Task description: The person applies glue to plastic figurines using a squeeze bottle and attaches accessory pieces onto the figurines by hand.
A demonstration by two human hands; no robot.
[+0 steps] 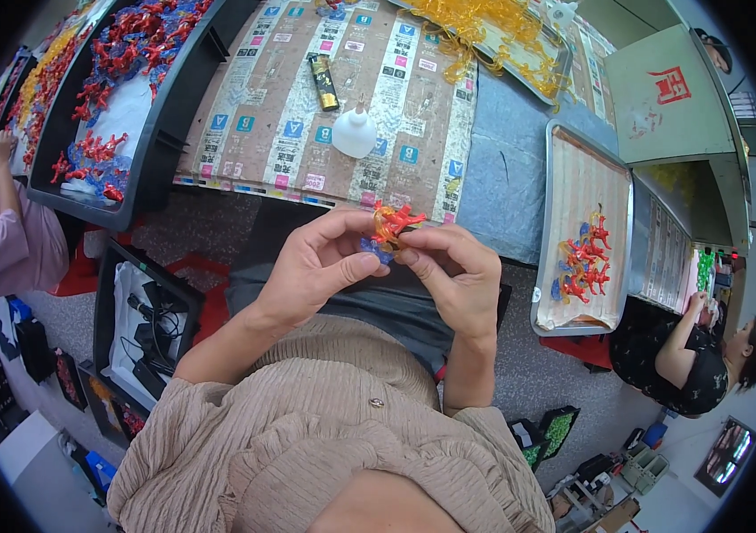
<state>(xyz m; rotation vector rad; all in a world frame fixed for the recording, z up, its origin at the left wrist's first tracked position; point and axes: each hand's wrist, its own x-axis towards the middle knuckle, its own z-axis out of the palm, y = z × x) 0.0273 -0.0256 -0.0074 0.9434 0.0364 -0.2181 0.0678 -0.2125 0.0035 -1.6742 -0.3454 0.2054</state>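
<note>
Between the fingertips of my left hand (320, 265) and my right hand (460, 275) is a small plastic figure (394, 220) in red, orange and translucent blue. Both hands pinch it just off the near edge of the table, above my lap. Fingers cover part of its lower side. Beyond it on the table stands a white squeeze bottle (355, 135) with a thin pointed tip. A black and gold cylinder (324, 83) lies behind the bottle. To the right, several similar red, orange and blue figures (584, 258) rest on a paper-lined metal tray (539, 293).
At left, a black crate (148, 147) holds many red and blue pieces. A far tray (563, 75) carries tangled yellow parts. Beside my right is a pale green metal cabinet (671, 98). Cables fill a dark bin (109, 293) at lower left. Other people sit on both sides.
</note>
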